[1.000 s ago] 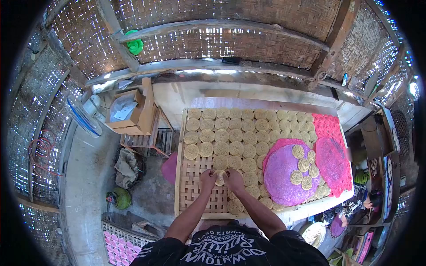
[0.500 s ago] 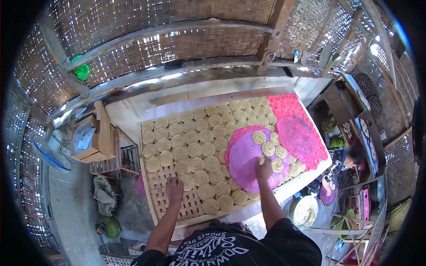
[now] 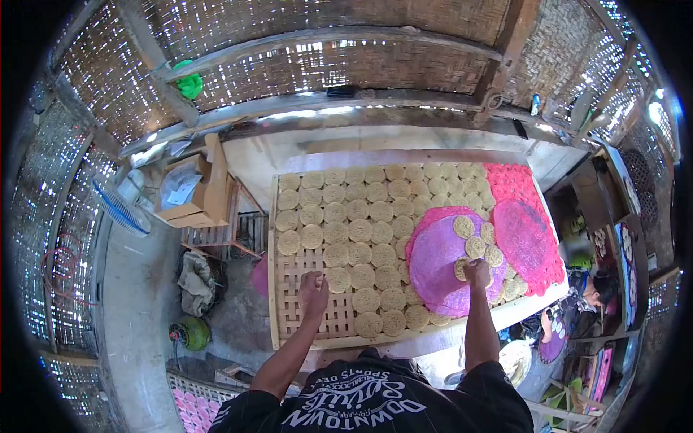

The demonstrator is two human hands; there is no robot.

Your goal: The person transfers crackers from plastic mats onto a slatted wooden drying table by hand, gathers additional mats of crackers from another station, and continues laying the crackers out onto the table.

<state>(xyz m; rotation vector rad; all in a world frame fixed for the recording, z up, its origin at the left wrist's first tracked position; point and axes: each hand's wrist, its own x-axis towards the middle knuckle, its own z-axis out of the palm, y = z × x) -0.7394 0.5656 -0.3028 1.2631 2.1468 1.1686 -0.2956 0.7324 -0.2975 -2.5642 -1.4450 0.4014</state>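
My right hand (image 3: 476, 274) is closed at the edge of a round, coarse-textured yellowish cracker (image 3: 461, 270), above a purple round mat (image 3: 437, 263). Several more such crackers lie on the right part of that mat. My left hand (image 3: 312, 294) is curled, its fingers bent in, over the bare slats of a woven bamboo rack (image 3: 294, 270); no cracker shows in it. Just to its right, a cracker (image 3: 338, 280) lies on the rack. Rows of similar crackers cover most of the rack.
A pink round mat (image 3: 516, 229) lies on pink netting (image 3: 512, 180) at the rack's right end. Left of the rack stand a cardboard box (image 3: 198, 202), a blue fan (image 3: 121, 209) and a green gas cylinder (image 3: 191, 333). Another person (image 3: 595, 289) is low at the right, near a basin (image 3: 515, 361).
The view has shifted, so the rack appears further right. My left hand has gone from spread fingers on the slats to a curled shape. My right hand stays at the cracker on the mat.
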